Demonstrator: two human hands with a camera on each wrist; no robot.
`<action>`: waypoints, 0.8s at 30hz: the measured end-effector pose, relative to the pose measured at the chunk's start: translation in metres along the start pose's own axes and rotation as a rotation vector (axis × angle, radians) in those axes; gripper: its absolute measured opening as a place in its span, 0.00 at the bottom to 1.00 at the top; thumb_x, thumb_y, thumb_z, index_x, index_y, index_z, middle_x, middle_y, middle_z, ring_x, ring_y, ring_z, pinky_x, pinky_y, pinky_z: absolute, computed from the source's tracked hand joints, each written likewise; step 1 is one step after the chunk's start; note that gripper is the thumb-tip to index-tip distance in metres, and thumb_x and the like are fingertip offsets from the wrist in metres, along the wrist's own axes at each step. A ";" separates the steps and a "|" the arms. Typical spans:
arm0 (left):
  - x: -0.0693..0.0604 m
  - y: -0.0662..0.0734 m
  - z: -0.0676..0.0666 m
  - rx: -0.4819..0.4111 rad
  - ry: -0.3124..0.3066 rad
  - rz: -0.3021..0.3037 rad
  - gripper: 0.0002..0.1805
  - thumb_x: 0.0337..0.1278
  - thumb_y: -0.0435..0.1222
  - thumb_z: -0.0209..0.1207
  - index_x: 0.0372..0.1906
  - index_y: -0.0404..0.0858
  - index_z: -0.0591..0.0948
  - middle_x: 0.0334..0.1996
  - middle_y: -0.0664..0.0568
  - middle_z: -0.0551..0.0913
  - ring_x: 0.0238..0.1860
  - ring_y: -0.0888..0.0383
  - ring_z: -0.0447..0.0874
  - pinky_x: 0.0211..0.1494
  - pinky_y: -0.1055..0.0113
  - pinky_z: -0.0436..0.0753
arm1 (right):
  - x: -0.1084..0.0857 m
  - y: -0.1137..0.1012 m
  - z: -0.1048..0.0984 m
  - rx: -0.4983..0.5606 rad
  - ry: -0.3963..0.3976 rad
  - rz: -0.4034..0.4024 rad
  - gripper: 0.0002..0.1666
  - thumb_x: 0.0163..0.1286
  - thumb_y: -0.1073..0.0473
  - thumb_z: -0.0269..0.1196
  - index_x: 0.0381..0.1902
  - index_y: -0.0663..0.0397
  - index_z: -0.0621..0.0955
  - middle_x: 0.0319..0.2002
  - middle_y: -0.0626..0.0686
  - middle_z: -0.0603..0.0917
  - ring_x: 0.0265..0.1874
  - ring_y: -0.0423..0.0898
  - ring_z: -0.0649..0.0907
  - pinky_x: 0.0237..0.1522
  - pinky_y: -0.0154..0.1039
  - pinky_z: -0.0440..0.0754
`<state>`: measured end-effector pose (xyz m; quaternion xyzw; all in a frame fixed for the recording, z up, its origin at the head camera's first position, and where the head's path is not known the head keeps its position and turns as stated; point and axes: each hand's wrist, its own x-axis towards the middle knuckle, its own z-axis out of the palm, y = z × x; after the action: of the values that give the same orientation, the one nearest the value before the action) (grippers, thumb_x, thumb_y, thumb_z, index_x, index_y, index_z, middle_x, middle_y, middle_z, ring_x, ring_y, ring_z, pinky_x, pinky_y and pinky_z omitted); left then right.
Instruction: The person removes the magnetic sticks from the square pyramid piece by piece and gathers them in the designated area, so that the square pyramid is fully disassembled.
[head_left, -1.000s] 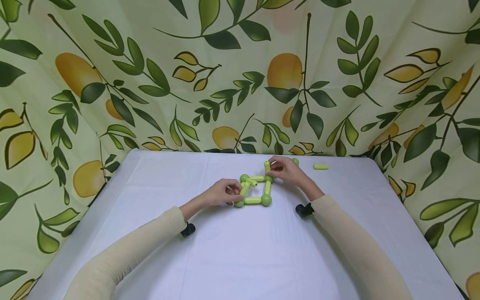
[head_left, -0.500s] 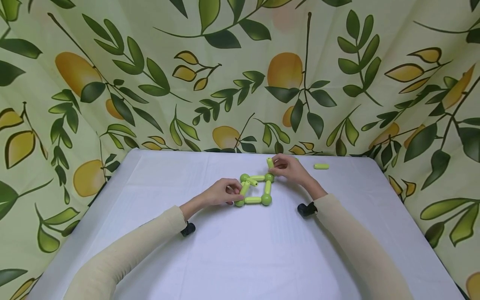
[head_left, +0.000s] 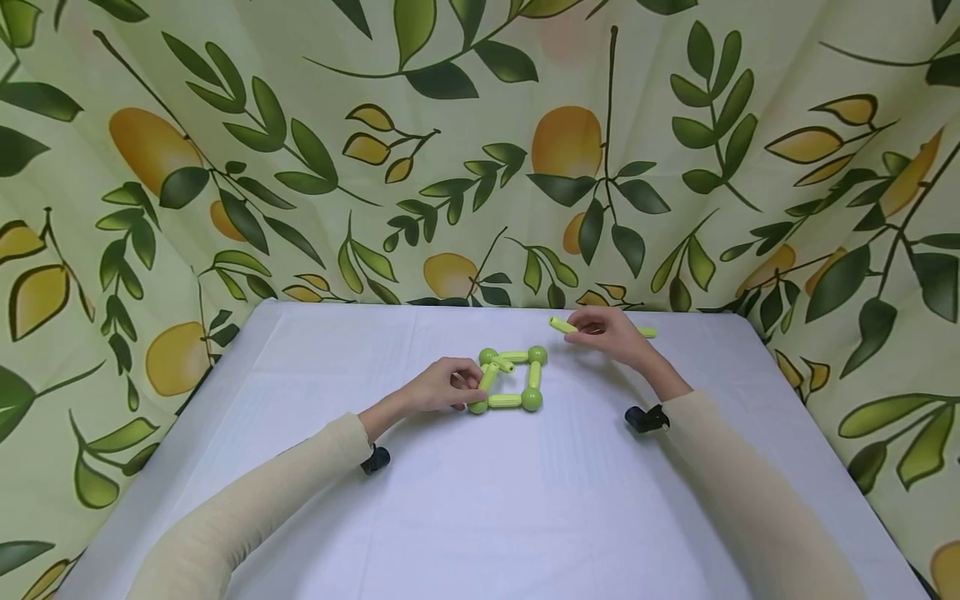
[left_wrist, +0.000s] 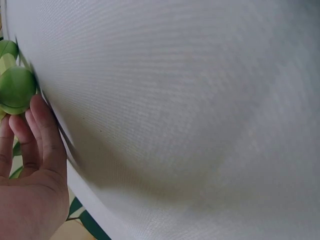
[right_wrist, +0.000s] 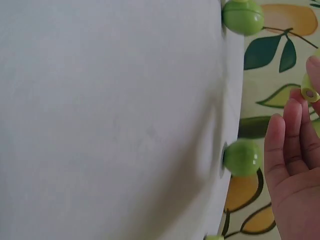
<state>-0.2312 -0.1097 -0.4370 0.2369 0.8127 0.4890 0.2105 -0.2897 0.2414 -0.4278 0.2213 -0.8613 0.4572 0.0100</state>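
- The left hand [head_left: 442,383] holds the near left corner of a square frame [head_left: 505,401]; its fingers and thumb are bent at this place, around the near left ball [head_left: 477,407].
- This square frame lies on the far half of the bench [head_left: 480,508], close to its middle, and it has four green balls joined by lighter green rods.
- By the far left ball [head_left: 487,356] there is a slanting rod [head_left: 504,364], with one end toward the inside of the square; I cannot tell if it is attached.
- The right hand [head_left: 606,333] pinches a held rod [head_left: 562,325] between thumb and fingers, above the bench, to the right of the frame and apart from it.
- A loose rod [head_left: 647,332] lies behind the right hand, which covers part of it.
- In the right wrist view, a single ball [right_wrist: 242,157] rests on the bench near this hand.
- Behind the bench hangs a curtain [head_left: 465,183] with printed leaves and orange fruits.
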 end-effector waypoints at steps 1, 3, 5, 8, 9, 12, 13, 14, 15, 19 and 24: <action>0.000 0.000 0.000 0.000 0.000 -0.001 0.09 0.64 0.31 0.68 0.45 0.34 0.81 0.37 0.50 0.79 0.32 0.57 0.81 0.35 0.61 0.86 | -0.003 0.001 -0.003 0.002 0.003 0.001 0.14 0.65 0.62 0.74 0.46 0.63 0.85 0.40 0.56 0.85 0.39 0.48 0.81 0.42 0.31 0.80; 0.001 0.000 0.000 0.005 0.001 -0.004 0.09 0.64 0.31 0.68 0.45 0.34 0.81 0.36 0.50 0.79 0.32 0.57 0.81 0.35 0.61 0.86 | -0.008 0.003 -0.010 -0.008 0.013 0.005 0.13 0.65 0.65 0.73 0.46 0.65 0.85 0.40 0.59 0.85 0.38 0.50 0.81 0.42 0.31 0.80; 0.001 0.000 0.000 0.012 0.003 -0.010 0.09 0.64 0.31 0.68 0.45 0.35 0.81 0.36 0.50 0.79 0.32 0.58 0.81 0.35 0.62 0.86 | -0.014 0.005 -0.016 -0.014 0.021 0.012 0.14 0.65 0.68 0.72 0.46 0.68 0.85 0.42 0.62 0.84 0.38 0.51 0.81 0.41 0.31 0.80; 0.002 0.000 0.000 0.020 0.006 -0.017 0.09 0.64 0.31 0.68 0.45 0.35 0.81 0.37 0.50 0.79 0.32 0.58 0.81 0.36 0.62 0.86 | -0.023 0.011 -0.027 -0.011 0.032 0.036 0.14 0.65 0.68 0.72 0.47 0.69 0.84 0.43 0.63 0.84 0.39 0.50 0.81 0.41 0.31 0.80; 0.002 -0.001 0.000 0.020 0.006 -0.017 0.09 0.64 0.31 0.68 0.45 0.35 0.81 0.37 0.50 0.79 0.32 0.58 0.81 0.36 0.62 0.86 | -0.026 0.013 -0.031 -0.010 0.033 0.045 0.15 0.65 0.67 0.72 0.48 0.68 0.85 0.43 0.62 0.84 0.38 0.49 0.81 0.40 0.30 0.80; 0.002 -0.001 0.000 0.014 0.006 -0.015 0.09 0.63 0.31 0.68 0.45 0.35 0.81 0.36 0.50 0.79 0.32 0.58 0.81 0.36 0.61 0.86 | -0.036 0.023 -0.044 0.003 0.033 0.070 0.15 0.65 0.62 0.73 0.48 0.64 0.85 0.42 0.59 0.84 0.38 0.46 0.81 0.39 0.29 0.80; 0.001 -0.001 0.000 0.011 0.006 -0.013 0.09 0.63 0.31 0.68 0.45 0.35 0.81 0.37 0.50 0.79 0.33 0.58 0.81 0.36 0.61 0.86 | -0.039 0.026 -0.048 0.005 0.031 0.075 0.16 0.66 0.61 0.73 0.48 0.64 0.85 0.43 0.59 0.85 0.38 0.45 0.81 0.39 0.29 0.80; 0.001 0.000 0.000 0.009 0.005 -0.011 0.09 0.63 0.31 0.68 0.45 0.35 0.81 0.37 0.50 0.79 0.33 0.58 0.81 0.36 0.61 0.86 | -0.042 0.030 -0.052 0.003 0.027 0.079 0.16 0.66 0.61 0.73 0.48 0.63 0.86 0.43 0.58 0.85 0.38 0.46 0.82 0.39 0.30 0.80; 0.001 0.000 0.000 0.007 0.004 -0.011 0.09 0.63 0.31 0.68 0.45 0.35 0.81 0.37 0.50 0.79 0.33 0.58 0.81 0.36 0.60 0.86 | -0.045 0.033 -0.055 -0.001 0.023 0.082 0.16 0.66 0.60 0.73 0.48 0.63 0.86 0.44 0.59 0.84 0.38 0.46 0.82 0.39 0.30 0.80; 0.000 0.001 0.000 0.007 0.004 -0.013 0.09 0.63 0.31 0.68 0.45 0.35 0.81 0.37 0.50 0.79 0.33 0.58 0.82 0.36 0.61 0.86 | -0.057 0.044 -0.069 -0.001 0.006 0.110 0.18 0.67 0.59 0.73 0.50 0.65 0.85 0.48 0.60 0.84 0.40 0.45 0.83 0.40 0.31 0.81; 0.000 0.002 0.000 0.011 0.004 -0.012 0.09 0.63 0.31 0.68 0.45 0.34 0.81 0.37 0.50 0.78 0.33 0.58 0.82 0.36 0.61 0.86 | -0.069 0.054 -0.085 0.003 -0.003 0.192 0.21 0.67 0.57 0.73 0.52 0.65 0.84 0.49 0.61 0.84 0.40 0.44 0.83 0.39 0.34 0.83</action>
<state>-0.2306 -0.1089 -0.4354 0.2321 0.8173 0.4837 0.2104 -0.2641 0.3605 -0.4364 0.1385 -0.8778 0.4572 -0.0356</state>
